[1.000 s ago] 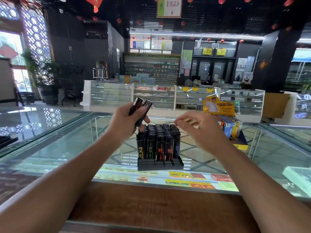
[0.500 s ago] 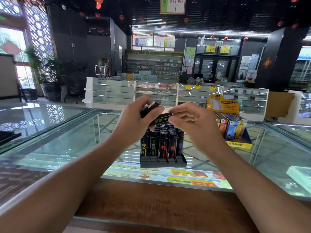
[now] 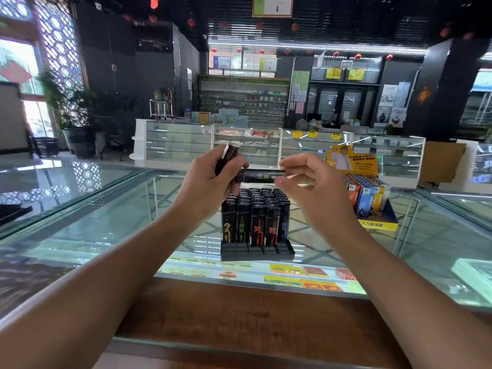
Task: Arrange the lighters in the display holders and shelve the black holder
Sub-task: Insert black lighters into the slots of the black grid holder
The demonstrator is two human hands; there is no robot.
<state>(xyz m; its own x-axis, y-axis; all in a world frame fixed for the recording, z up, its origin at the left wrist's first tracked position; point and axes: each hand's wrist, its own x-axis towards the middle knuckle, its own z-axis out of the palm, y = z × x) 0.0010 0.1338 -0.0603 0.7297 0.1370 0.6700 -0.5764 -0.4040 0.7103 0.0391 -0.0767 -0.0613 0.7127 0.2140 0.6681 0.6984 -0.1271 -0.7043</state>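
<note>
Mid-frame, left hand (image 3: pixel 210 182) gripping an upright lighter (image 3: pixel 228 157), right hand (image 3: pixel 308 190) pinching the end of a level lighter (image 3: pixel 259 175) spanning both hands, above the full black holder (image 3: pixel 257 251), holder near the glass table's (image 3: pixel 106 225) wooden front edge (image 3: pixel 239 315), yellow holder (image 3: pixel 378 225) apart, right.

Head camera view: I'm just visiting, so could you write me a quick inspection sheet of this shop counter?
Surface: glass counter with a wooden strip along the near edge.
Job's things: black holder nearly full of upright black lighters; yellow holder of coloured lighters to its right.
Clutter: coloured packets under the glass.
Hands: left hand grips a tilted lighter; right hand pinches one end of a level lighter, whose other end is at the left hand's fingers.
Cables: nothing seen.
Surroundings: shop interior with glass display cases, stocked shelves and a potted plant.
</note>
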